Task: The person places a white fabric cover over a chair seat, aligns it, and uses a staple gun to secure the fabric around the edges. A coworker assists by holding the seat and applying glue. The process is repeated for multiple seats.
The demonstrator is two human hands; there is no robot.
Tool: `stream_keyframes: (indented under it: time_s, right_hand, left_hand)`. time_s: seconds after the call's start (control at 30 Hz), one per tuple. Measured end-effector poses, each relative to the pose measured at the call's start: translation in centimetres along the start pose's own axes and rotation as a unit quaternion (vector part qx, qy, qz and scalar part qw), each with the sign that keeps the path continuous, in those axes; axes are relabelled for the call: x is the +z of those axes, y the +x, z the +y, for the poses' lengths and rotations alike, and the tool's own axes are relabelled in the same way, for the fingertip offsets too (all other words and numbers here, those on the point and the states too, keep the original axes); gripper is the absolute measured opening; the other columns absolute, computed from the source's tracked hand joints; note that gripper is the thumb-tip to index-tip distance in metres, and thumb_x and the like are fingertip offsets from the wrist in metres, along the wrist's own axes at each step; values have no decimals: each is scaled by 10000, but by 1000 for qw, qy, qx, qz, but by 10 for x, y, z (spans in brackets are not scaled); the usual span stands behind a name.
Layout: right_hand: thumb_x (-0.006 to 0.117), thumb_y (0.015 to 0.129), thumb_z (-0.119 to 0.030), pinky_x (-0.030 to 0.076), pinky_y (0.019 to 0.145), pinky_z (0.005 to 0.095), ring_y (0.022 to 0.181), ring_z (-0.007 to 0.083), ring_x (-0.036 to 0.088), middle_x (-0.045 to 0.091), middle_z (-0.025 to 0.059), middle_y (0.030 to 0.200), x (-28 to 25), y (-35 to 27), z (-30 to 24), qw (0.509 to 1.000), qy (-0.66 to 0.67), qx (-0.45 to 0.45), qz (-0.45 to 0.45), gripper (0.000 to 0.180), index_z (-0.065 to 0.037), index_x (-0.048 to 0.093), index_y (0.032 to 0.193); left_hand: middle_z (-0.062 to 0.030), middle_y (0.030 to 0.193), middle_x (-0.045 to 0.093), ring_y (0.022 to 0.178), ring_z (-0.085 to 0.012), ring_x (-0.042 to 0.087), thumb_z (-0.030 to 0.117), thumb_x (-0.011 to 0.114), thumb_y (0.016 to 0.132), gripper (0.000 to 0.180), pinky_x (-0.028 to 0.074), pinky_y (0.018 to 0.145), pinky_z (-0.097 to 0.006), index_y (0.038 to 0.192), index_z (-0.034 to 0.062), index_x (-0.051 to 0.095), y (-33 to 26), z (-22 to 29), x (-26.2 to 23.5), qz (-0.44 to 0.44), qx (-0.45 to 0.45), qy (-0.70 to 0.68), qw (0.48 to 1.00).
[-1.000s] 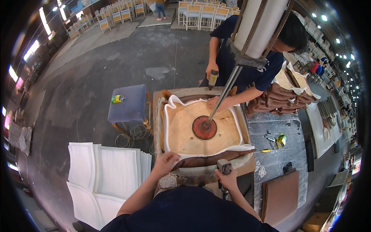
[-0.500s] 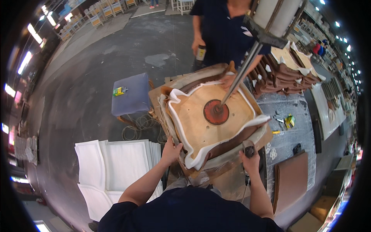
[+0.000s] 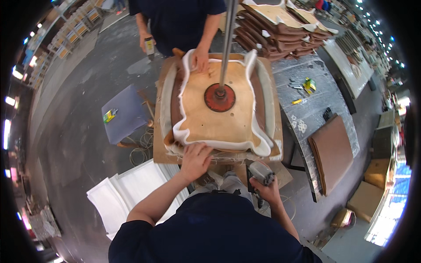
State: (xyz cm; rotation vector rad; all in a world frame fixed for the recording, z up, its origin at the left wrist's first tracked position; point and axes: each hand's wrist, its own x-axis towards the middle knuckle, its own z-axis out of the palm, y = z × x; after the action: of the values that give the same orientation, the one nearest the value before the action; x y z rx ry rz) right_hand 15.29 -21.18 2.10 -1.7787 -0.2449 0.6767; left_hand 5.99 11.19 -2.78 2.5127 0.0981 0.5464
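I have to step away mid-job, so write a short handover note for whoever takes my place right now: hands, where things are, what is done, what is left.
Left hand: palm down on the near edge of the seat cushion, pressing the white padding.
Right hand: gripping the staple gun, held below the near edge, not on the work.
Cushion lies underside up on the workbench, clamped by a red press disc on a pole.
A co-worker's hand holds the far edge.
Done: cover folded over the board.
Left: probably fastening the near edge; no staples visible.

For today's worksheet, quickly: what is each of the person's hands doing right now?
Left hand: open, fingers pressing the seat cushion's near edge.
Right hand: closed around a staple gun.
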Motion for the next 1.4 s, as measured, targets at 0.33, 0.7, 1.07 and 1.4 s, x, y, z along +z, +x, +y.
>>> stream_keyframes:
  time_s: [0.33, 0.7, 1.07, 1.4]
  right_hand:
    - [876, 905, -82, 572, 883, 324, 967, 137, 681, 764, 76, 1183, -53, 76, 21, 995, -33, 19, 93, 697, -16, 613, 1547]
    - [885, 921, -136, 587, 826, 317, 914, 130, 709, 778, 62, 1149, -106, 146, 4, 997, -61, 45, 25, 669, -24, 625, 1527]
    - [916, 899, -157, 562, 1071, 363, 1208, 171, 721, 781, 129, 1319, -118, 156, -4, 995, -100, 12, -23, 728, -46, 615, 1552]
    - [897, 916, -129, 546, 1095, 358, 1243, 176, 712, 780, 139, 1327, -110, 151, -17, 990, -129, 21, -50, 720, -39, 599, 1565]
  left_hand:
    - [-81, 1013, 671, 1028, -323, 641, 250, 795, 950, 152, 450, 894, -488, 973, 127, 710, 31, 12, 56, -78, 21, 13, 997]
    - [-103, 1023, 682, 1049, -357, 667, 295, 781, 974, 189, 491, 960, -505, 1029, 118, 745, 73, 49, 85, -131, -96, -20, 987]
    - [-115, 1081, 699, 1121, -337, 649, 310, 764, 973, 248, 482, 1016, -498, 1061, 79, 788, 170, 64, 163, -190, -21, -5, 981]
    - [-45, 945, 638, 1021, -283, 612, 311, 798, 938, 174, 449, 962, -459, 930, 137, 789, 158, 41, 172, -84, 4, -76, 994]
